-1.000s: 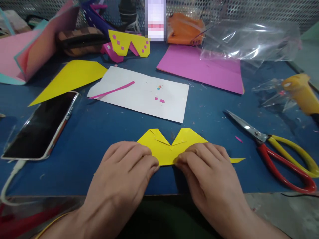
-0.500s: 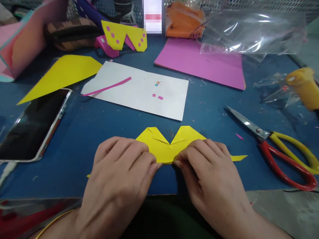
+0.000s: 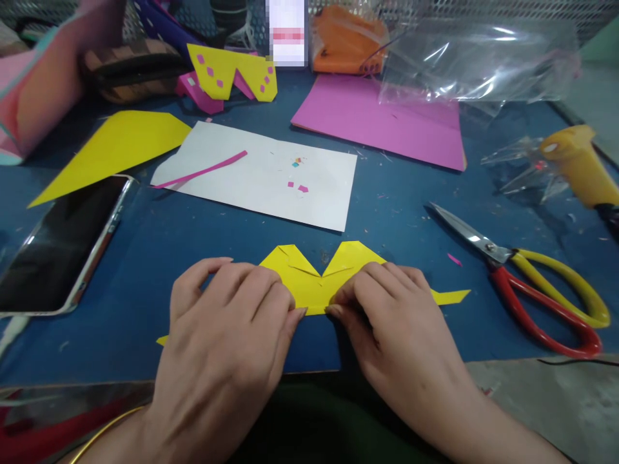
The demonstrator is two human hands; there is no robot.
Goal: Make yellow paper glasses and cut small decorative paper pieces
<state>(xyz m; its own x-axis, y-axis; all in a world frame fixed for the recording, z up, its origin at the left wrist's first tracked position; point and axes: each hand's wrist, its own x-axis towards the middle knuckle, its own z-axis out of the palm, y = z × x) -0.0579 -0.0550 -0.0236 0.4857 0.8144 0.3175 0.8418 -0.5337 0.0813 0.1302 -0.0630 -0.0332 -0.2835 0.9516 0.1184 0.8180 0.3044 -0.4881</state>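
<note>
A yellow paper mask point(image 3: 314, 293) with a V-shaped notch and crease lines lies at the table's near edge, its notch facing away from me. My left hand point(image 3: 229, 316) pinches its near edge, thumb against the paper and fingers bent over it. Close by on the other side, my right hand point(image 3: 391, 316) pinches the same edge between thumb and fingers. Narrow yellow strip ends stick out past both hands. Beyond the mask is a white sheet point(image 3: 261, 196) with a thin pink paper strip point(image 3: 207, 169) and small paper bits on it.
Scissors point(image 3: 488, 248) with red and yellow handles lie at right, near a yellow glue gun point(image 3: 570, 161). A phone point(image 3: 58, 245) on a cable is at left beside yellow paper point(image 3: 111, 148). Behind are a dotted yellow mask point(image 3: 217, 71), pink sheets point(image 3: 382, 122) and clear plastic point(image 3: 483, 61).
The whole view has shifted slightly, with the tabletop things now a little further left. Both hands keep their pinch on the mask's near edge; my left index finger looks more raised.
</note>
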